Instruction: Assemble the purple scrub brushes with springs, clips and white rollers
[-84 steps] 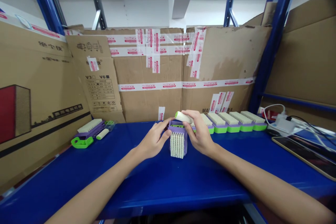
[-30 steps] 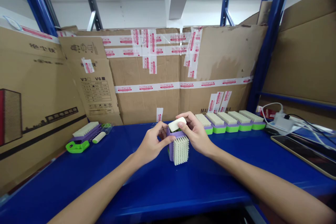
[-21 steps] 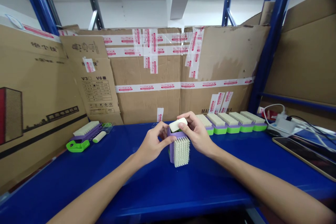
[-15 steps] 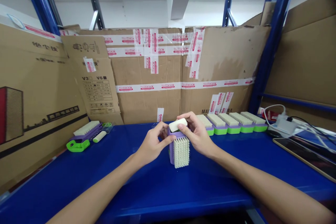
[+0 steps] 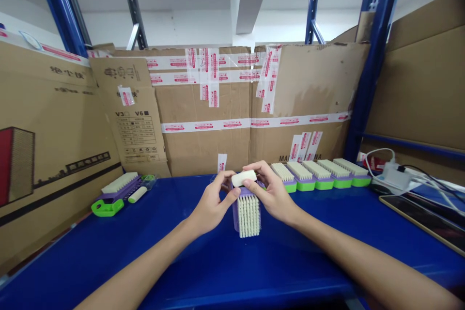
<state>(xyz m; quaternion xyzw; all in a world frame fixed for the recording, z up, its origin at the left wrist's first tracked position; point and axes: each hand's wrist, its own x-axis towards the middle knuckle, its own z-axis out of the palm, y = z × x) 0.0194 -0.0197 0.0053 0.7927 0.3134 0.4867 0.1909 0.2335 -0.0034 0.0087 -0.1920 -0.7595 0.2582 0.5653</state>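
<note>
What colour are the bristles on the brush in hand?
Creamy off-white; the bristles show best in the head view.

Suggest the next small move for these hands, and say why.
Perhaps the right hand should press the white piece down: it holds that piece, slightly tilted, at the top of the brush, which the left hand grips.

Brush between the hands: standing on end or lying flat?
On end: the brush has its bristles facing the camera and its long side running up and down.
</note>
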